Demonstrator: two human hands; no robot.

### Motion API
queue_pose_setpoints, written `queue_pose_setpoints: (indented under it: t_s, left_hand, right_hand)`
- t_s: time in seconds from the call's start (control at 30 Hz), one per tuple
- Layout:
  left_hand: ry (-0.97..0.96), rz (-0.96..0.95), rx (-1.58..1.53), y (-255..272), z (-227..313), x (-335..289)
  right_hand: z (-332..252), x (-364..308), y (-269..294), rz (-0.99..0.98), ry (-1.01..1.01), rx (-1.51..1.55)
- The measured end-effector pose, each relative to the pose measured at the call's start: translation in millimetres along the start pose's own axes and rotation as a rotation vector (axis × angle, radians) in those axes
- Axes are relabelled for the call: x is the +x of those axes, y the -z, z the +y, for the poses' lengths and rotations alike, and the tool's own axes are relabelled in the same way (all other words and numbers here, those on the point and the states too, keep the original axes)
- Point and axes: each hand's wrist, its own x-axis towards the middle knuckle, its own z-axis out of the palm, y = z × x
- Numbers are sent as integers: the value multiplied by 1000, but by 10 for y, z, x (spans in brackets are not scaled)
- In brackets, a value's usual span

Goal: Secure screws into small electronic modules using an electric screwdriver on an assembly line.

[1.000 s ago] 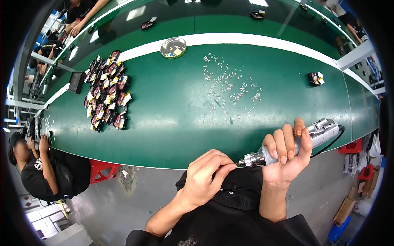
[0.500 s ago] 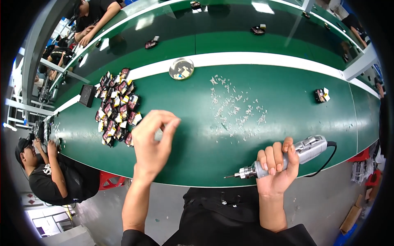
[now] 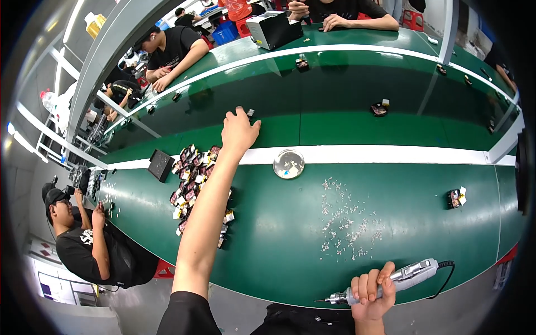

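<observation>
My left hand (image 3: 240,131) is stretched far out over the dark belt beyond the white rail. Its fingers are spread and slightly bent, with nothing seen in them. Just past its fingertips shows a small black part with a white tab (image 3: 250,113), mostly hidden by the hand; whether they touch I cannot tell. Near the front edge, my right hand (image 3: 371,293) is wrapped round a grey electric screwdriver (image 3: 416,272), its bit pointing left and its black cord trailing off the right end. Under my left forearm lies a pile of black parts with white and yellow tabs (image 3: 192,177).
Small white pieces (image 3: 349,223) lie scattered on the green table (image 3: 268,223). A round dish (image 3: 288,163) sits by the white rail (image 3: 363,155), a black tray (image 3: 161,165) left of the pile. One black part (image 3: 456,197) lies at right. Co-workers sit at left and across.
My left hand has reached forward from above the table to over the belt, its fingers opening from a pinch. The view has tilted up. My right hand still grips the screwdriver.
</observation>
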Motion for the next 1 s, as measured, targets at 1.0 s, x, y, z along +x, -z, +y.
queue_pose_setpoints:
  t_s: [1.0]
  left_hand:
    - [-845,-75,-271,993,241,-2828]
  right_hand:
    - [4,-14,-90,3,-10,24]
